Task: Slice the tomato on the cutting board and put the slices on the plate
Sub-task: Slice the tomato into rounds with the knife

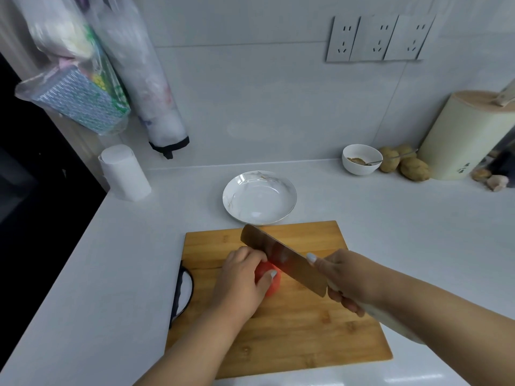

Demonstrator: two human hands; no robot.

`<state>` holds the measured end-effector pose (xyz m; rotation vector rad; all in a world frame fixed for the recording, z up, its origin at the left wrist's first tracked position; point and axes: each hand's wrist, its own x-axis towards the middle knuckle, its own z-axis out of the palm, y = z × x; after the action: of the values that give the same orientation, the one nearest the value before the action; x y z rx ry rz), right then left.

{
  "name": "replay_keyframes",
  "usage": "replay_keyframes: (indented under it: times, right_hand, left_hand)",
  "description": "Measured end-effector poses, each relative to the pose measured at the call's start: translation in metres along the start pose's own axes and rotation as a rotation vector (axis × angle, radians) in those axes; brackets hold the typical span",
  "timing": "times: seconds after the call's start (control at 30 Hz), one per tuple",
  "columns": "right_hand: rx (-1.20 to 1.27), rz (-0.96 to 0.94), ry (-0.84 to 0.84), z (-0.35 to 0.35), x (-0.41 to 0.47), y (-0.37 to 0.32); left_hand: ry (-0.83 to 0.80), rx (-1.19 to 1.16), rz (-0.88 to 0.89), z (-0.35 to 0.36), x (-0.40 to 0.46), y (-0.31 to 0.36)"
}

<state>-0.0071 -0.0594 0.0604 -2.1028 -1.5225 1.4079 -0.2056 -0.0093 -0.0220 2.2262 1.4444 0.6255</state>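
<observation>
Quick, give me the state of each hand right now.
Left hand: fingers curled over the tomato, holding it on the cutting board.
Right hand: closed around the knife handle.

Under my hands the cutting board (292, 324) is wood, matt, with visible grain. The knife (281, 257) in my right hand (351, 277) has a metal blade, dull-glossy. The tomato (269, 277) under my left hand (239, 277) looks smooth-skinned. Beyond my hands the plate (259, 201) is glossy, marbled ceramic. The surface (111, 274) is smooth, pale, faintly shiny.
</observation>
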Motion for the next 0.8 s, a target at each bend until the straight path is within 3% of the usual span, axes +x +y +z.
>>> replay_keyframes:
  times: [0.53,0.8]
  right_hand:
    - [-0.081,-0.003,0.012,0.024,0.043,-0.021]
    - [-0.110,0.119,-0.022,0.017,0.028,0.016]
  left_hand:
    - [0.037,0.004,0.047,0.005,0.002,-0.005]
    - [0.038,0.004,0.042,0.006,0.002,-0.006]
